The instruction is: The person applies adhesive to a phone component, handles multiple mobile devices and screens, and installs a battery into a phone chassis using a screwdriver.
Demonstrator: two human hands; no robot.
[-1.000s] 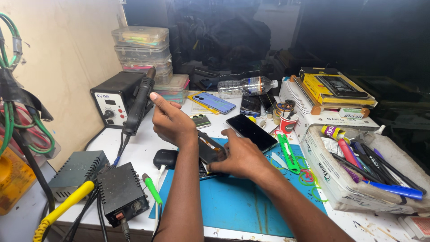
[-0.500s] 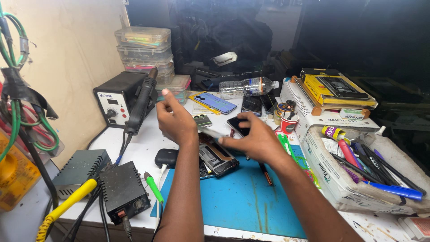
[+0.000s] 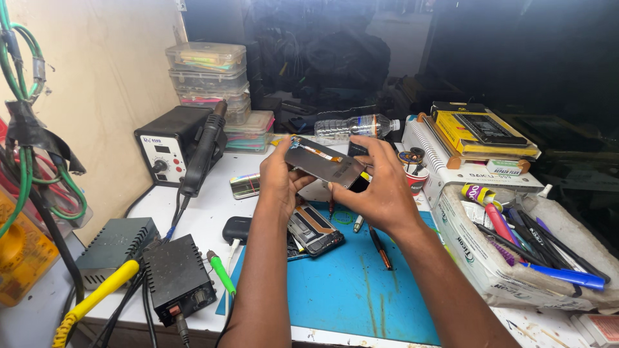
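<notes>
Both hands up over the surface [image 3: 193, 212], sharing one grip: left hand [image 3: 278, 175] pinches the near end of a detached phone screen panel [image 3: 324, 162], right hand [image 3: 380, 187] clamps its far end, panel tilted, grey back facing up. Directly below, an opened phone body [image 3: 314, 230] lies on the blue work mat [image 3: 351, 283], a screwdriver [image 3: 380, 248] just beside it. Left of the hands, a hot-air rework station [image 3: 169, 143]; right, a tray of pens [image 3: 516, 248]; behind, a water bottle [image 3: 356, 125]
</notes>
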